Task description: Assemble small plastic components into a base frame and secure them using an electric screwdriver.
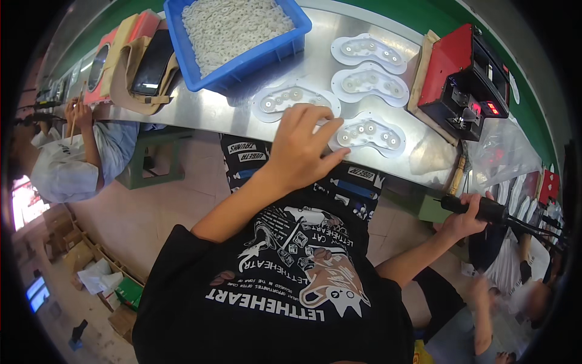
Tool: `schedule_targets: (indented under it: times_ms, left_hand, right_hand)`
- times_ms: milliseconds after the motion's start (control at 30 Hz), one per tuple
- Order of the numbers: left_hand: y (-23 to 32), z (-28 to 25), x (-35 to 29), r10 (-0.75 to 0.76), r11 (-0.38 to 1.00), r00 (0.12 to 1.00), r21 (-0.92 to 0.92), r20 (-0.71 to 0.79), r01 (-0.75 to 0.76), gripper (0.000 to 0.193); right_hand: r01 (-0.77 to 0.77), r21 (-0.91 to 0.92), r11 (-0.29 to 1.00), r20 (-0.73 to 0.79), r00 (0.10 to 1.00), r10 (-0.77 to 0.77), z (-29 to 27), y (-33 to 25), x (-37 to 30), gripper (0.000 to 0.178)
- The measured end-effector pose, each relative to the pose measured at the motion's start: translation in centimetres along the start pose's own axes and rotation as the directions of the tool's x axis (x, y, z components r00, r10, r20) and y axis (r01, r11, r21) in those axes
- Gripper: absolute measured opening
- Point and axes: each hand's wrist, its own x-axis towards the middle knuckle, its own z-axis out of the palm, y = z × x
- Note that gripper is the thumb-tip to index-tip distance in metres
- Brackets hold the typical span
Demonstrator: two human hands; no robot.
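My left hand [305, 145] is over the metal table's front edge. Its fingers are curved and the thumb stands apart, with nothing visible between them. It reaches between two white curved plates with round transparent parts: one plate [265, 112] lies partly behind the fingers, the other [386, 143] lies beside the thumb. Whether the fingertips touch either plate, I cannot tell. Two more such plates, an upper one [348, 50] and a lower one [345, 85], lie farther back. Off to the right, past the table edge, my right hand [465, 219] grips a black electric screwdriver [490, 210].
A blue bin [254, 63] full of small white ring-shaped pieces stands at the back. On the right is a red and black screw feeder [451, 70] with a lit display. A dark phone [151, 64] rests at left. Co-workers sit on both sides.
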Motion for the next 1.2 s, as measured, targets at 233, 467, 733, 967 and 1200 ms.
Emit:
schedule_targets:
  times_ms: [233, 467, 733, 967, 1200]
  left_hand:
    - [0.4, 2.4, 0.1, 0.035, 0.994, 0.999, 0.101, 0.029, -0.037, 0.042]
    - [-0.1, 3.4, 0.2, 0.129, 0.977, 0.991, 0.176, -0.032, -0.121, 0.037]
    - [-0.1, 3.5, 0.1, 0.144, 0.967, 0.989, 0.215, -0.019, -0.136, 0.037]
    - [0.2, 3.5, 0.3, 0.132, 0.971, 0.990, 0.207, -0.046, -0.120, 0.038]
    - [-0.1, 3.5, 0.2, 0.140, 0.977, 0.989, 0.168, -0.048, -0.131, 0.038]
  right_hand:
    - [0.195, 0.233, 0.953, 0.064, 0.974, -0.215, 1.5, -7.1, -1.1, 0.029]
    - [0.171, 0.507, 0.845, 0.383, 0.833, -0.398, 9.1, -12.3, 6.5, 0.030]
    - [0.195, 0.364, 0.911, 0.294, 0.904, -0.311, 16.2, -10.8, 9.7, 0.023]
    - [0.185, 0.343, 0.921, 0.424, 0.844, -0.328, 15.6, -9.3, 8.7, 0.019]
    - [0.177, 0.542, 0.821, 0.381, 0.819, -0.428, 13.4, -12.3, 8.0, 0.025]
